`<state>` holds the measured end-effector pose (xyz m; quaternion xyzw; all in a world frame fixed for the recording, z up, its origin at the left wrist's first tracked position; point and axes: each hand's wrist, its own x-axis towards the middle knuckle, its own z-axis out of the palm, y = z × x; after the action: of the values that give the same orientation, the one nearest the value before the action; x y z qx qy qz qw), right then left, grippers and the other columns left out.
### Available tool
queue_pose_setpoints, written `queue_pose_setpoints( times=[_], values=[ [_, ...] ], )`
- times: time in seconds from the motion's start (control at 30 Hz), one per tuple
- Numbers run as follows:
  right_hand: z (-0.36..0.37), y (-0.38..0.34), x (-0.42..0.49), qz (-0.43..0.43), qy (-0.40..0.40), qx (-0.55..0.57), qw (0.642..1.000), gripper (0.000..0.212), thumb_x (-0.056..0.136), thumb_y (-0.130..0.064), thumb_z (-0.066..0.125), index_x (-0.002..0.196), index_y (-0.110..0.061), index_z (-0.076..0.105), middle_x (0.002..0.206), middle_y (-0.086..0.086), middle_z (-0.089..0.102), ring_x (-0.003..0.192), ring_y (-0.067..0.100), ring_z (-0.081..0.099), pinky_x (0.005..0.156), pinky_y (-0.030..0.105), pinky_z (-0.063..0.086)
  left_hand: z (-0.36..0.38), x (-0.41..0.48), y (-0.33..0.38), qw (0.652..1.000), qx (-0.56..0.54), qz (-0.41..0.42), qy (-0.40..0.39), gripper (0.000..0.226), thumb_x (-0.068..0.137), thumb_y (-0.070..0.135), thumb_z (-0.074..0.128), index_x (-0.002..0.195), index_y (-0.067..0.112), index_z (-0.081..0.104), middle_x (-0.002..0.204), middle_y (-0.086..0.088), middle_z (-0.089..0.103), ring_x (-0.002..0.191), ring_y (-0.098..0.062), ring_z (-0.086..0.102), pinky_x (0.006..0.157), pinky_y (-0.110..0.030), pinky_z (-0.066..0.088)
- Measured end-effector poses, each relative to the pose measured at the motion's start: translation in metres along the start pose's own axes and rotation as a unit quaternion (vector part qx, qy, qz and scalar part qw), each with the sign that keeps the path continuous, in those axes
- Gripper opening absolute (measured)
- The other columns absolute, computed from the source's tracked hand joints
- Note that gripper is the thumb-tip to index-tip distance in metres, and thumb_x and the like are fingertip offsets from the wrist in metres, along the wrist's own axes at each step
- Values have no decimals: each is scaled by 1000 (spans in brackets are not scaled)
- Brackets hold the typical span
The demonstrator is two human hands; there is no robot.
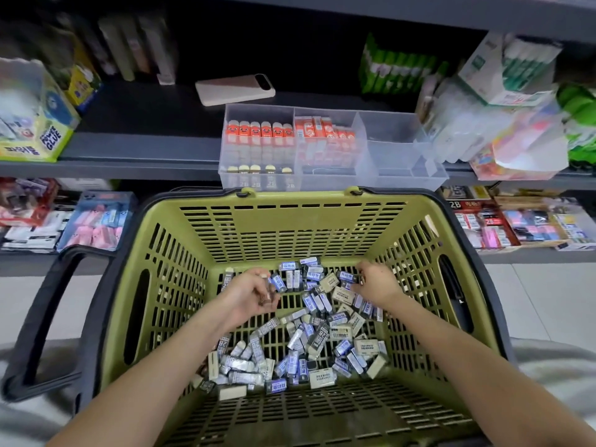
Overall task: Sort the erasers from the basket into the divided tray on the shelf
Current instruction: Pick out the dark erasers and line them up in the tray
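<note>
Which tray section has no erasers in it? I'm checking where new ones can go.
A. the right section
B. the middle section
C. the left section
A: in the divided tray, the right section shows only clear plastic, while the left and middle ones hold orange-wrapped erasers.

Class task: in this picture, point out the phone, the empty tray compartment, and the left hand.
phone (234, 89): head view, middle of its back.
empty compartment (392, 141): head view, its clear inner wall.
left hand (251, 296): head view, back of the hand.
</note>
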<state>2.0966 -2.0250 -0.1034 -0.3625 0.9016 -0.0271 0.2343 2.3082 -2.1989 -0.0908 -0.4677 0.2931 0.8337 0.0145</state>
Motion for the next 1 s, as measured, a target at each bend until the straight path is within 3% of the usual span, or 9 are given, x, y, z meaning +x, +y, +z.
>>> queue_pose_setpoints(
  times=[0.1, 0.27, 0.37, 0.57, 0.67, 0.77, 0.83, 0.93, 1.0],
  values=[
    [-4, 3, -7, -26, -104, 62, 992, 34, 85, -17, 66, 117, -9, 60, 114, 6, 62, 104, 21, 61, 90, 31, 52, 15, -15, 9, 999, 5, 1, -39, 41, 67, -5, 47, 106, 8, 48, 82, -11, 46, 72, -20, 50, 62, -34, 47],
    [4, -5, -26, -61, -177, 33, 982, 52, 74, -13, 77, 121, -12, 55, 122, 5, 56, 112, 19, 54, 93, 26, 46, 29, -46, 18, 994, 83, 26, -68, 27, 74, 2, 49, 101, 7, 51, 76, -6, 51, 64, -15, 50, 59, -27, 43],
    [1, -10, -34, -69, -221, 72, 970, 45, 74, -5, 76, 115, -11, 58, 121, 4, 57, 115, 18, 53, 98, 30, 45, 26, -66, 22, 989, 115, 65, -73, 29, 67, 6, 52, 96, 7, 54, 75, -6, 53, 62, -13, 52, 57, -25, 43],
    [10, -36, -62, -256, -86, 3, 963, 35, 79, -29, 72, 112, -20, 65, 110, -4, 64, 107, 13, 48, 89, 25, 39, 18, -95, 31, 983, 109, 124, -76, 26, 70, 11, 53, 95, 7, 55, 60, 2, 47, 51, -9, 43, 48, -20, 39],
    [28, -46, -68, -379, -93, -112, 914, 43, 81, -26, 69, 122, -18, 58, 121, -3, 58, 113, 16, 43, 95, 29, 36, 15, -103, 34, 987, 58, 133, -71, 25, 71, 12, 55, 95, 6, 57, 57, 2, 45, 48, -9, 40, 43, -18, 35],
    [38, -50, -62, -411, -128, -258, 865, 35, 86, -20, 61, 120, -15, 56, 121, 1, 57, 114, 19, 43, 96, 34, 36, 15, -106, 37, 988, 38, 138, -61, 26, 70, 12, 57, 95, 6, 57, 57, 2, 46, 47, -8, 41, 41, -17, 35],
    [38, -52, -60, -375, -133, -194, 897, 25, 89, -22, 58, 112, -11, 61, 111, 5, 62, 107, 20, 49, 92, 34, 40, 13, -104, 35, 988, 64, 137, -40, 23, 75, 10, 58, 97, 6, 57, 57, 3, 45, 47, -7, 42, 43, -17, 38],
    [28, -63, -60, -237, -98, 94, 962, 22, 85, -30, 66, 95, -10, 66, 82, 1, 64, 77, 17, 59, 72, 28, 51, 14, -96, 25, 980, 160, 114, 8, 10, 85, 8, 60, 94, 7, 56, 60, 4, 46, 51, -7, 41, 50, -19, 39],
    [23, -74, -56, -193, -93, 95, 972, 25, 83, -31, 69, 89, -7, 67, 76, 2, 65, 69, 17, 60, 63, 25, 51, 20, -90, 16, 977, 190, 86, 29, 9, 85, 9, 62, 93, 7, 56, 62, 3, 46, 54, -8, 40, 54, -20, 38]
  ],
)
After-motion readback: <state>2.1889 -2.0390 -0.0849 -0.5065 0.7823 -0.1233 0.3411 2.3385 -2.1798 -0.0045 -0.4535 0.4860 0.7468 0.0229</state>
